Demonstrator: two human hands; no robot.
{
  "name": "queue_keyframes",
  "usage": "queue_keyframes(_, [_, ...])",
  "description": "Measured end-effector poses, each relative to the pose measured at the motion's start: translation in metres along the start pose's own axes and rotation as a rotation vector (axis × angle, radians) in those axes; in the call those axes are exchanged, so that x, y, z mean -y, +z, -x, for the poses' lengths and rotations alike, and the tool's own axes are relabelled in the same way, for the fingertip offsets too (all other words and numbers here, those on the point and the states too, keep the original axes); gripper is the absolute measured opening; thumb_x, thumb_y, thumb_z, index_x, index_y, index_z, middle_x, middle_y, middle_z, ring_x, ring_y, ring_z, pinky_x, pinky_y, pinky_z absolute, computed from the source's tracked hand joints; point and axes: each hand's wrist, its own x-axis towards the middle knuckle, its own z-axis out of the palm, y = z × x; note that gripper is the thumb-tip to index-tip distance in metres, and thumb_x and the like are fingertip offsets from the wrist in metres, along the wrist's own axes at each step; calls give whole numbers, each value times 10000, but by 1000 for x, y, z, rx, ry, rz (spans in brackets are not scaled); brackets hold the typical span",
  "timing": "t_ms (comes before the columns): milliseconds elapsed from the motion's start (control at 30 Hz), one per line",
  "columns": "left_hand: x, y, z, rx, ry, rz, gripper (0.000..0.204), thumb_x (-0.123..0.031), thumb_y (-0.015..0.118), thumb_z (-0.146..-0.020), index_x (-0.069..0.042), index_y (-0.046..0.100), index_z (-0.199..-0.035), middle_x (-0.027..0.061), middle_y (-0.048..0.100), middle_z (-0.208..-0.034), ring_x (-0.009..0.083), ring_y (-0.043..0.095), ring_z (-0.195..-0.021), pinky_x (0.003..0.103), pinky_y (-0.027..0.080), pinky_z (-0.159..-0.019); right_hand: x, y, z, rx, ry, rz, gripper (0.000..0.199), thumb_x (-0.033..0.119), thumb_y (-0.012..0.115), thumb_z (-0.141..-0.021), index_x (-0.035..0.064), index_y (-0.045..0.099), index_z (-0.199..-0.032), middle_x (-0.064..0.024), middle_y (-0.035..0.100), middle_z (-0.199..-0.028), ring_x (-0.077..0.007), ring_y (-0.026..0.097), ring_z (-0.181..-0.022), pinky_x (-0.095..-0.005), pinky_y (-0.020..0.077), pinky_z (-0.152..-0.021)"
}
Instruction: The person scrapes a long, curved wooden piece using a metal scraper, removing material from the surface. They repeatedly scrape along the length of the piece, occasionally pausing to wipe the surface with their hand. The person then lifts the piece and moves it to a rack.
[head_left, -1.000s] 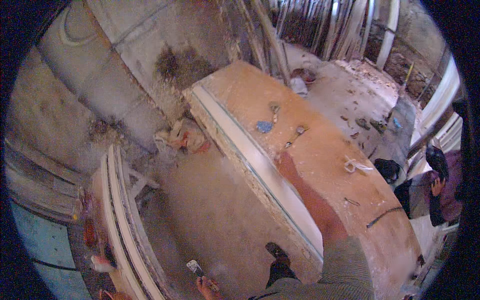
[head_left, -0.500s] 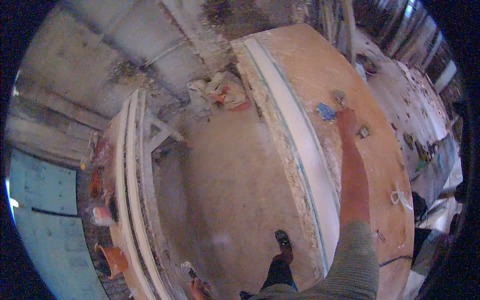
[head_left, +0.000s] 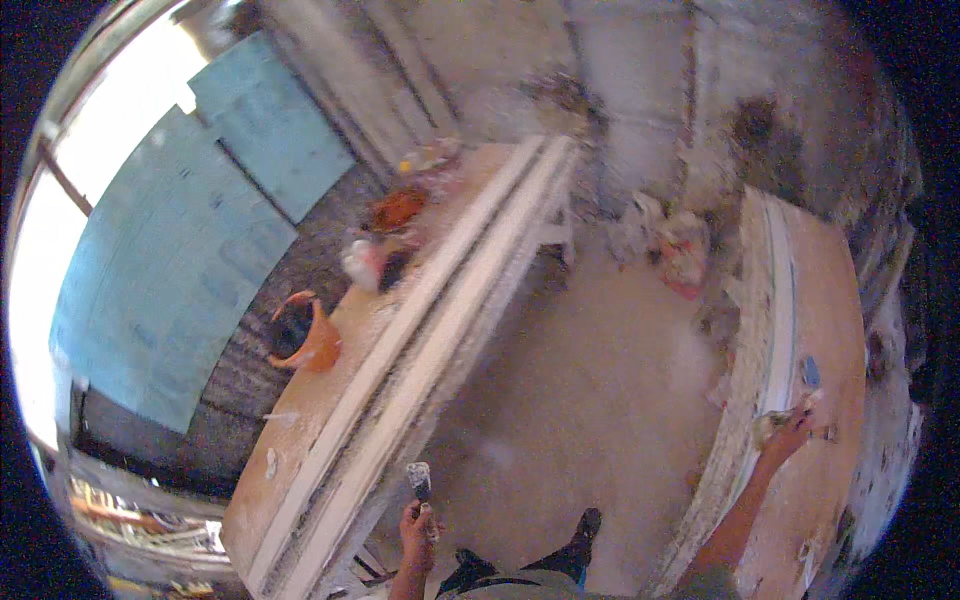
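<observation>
My left hand (head_left: 415,537) is closed around a putty knife (head_left: 420,481), its blade smeared white and held upright beside the long left workbench. Out to the right, my right hand (head_left: 787,438) is over the right-hand table, closed on something blurred; a greyish lump shows beside its fingers, and I cannot make out its kind. A small blue block (head_left: 810,371) lies just beyond that hand. Along the right table runs a white strip (head_left: 778,300) with thin blue-green edges. Two long pale mouldings (head_left: 440,310) lie side by side on the left workbench.
An orange bucket (head_left: 318,340) stands at the left bench's outer edge, with a white and red container (head_left: 365,262) farther along. Crumpled sacks (head_left: 680,250) lie on the floor at the far end. Blue panels (head_left: 170,260) stand at the left. A dusty floor (head_left: 590,390) separates the tables.
My view has swung left, bringing the left bench and my left hand with the putty knife fully in. My right hand stays over the right table, now lower and farther right in the picture.
</observation>
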Motion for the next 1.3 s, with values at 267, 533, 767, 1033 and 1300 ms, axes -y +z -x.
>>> queue_keyframes(267, [27, -200, -22, -22, 126, 102, 372, -164, 688, -924, -43, 561, -1252, 29, 607, -911, 119, 596, -729, 283, 502, -607, 205, 167, 420, 1090, 336, -509, 442, 99, 653, -942, 81, 432, -1324, -55, 611, -1030, -125, 636, -847, -262, 530, -573])
queue_keyframes(533, [69, -432, -27, -441, 143, 338, 311, -168, 676, -932, -72, 601, -1218, -35, 569, -796, 63, 531, -673, 231, 430, -585, 390, 176, 770, 1733, -452, -327, 248, 96, 697, -906, 50, 541, -1092, -42, 625, -890, -127, 600, -754, -286, 513, -650])
queue_keyframes(767, [64, -510, -3, -852, 190, 532, 306, -161, 666, -942, -57, 587, -1218, -29, 563, -795, 70, 529, -651, 236, 426, -555, 428, 161, 954, 2256, -503, -422, 279, 109, 693, -888, 52, 585, -1140, -24, 577, -830, -123, 583, -800, -300, 519, -746])
queue_keyframes(1033, [109, -555, 66, -1066, 170, 713, 244, -100, 648, -939, -55, 590, -1172, 1, 596, -869, 91, 556, -690, 247, 457, -591, 461, 26, 1131, 2696, -873, -175, 267, 267, 737, -892, 28, 717, -1010, -86, 731, -878, -115, 640, -769, -310, 516, -701])
queue_keyframes(1300, [148, -686, 94, -1052, 88, 755, 293, -157, 661, -934, -52, 572, -1193, 12, 578, -841, 92, 553, -698, 249, 447, -586, 459, -138, 1398, 2448, -786, -787, 293, 320, 673, -903, 29, 703, -913, -164, 638, -725, -284, 617, -666, -408, 514, -661])
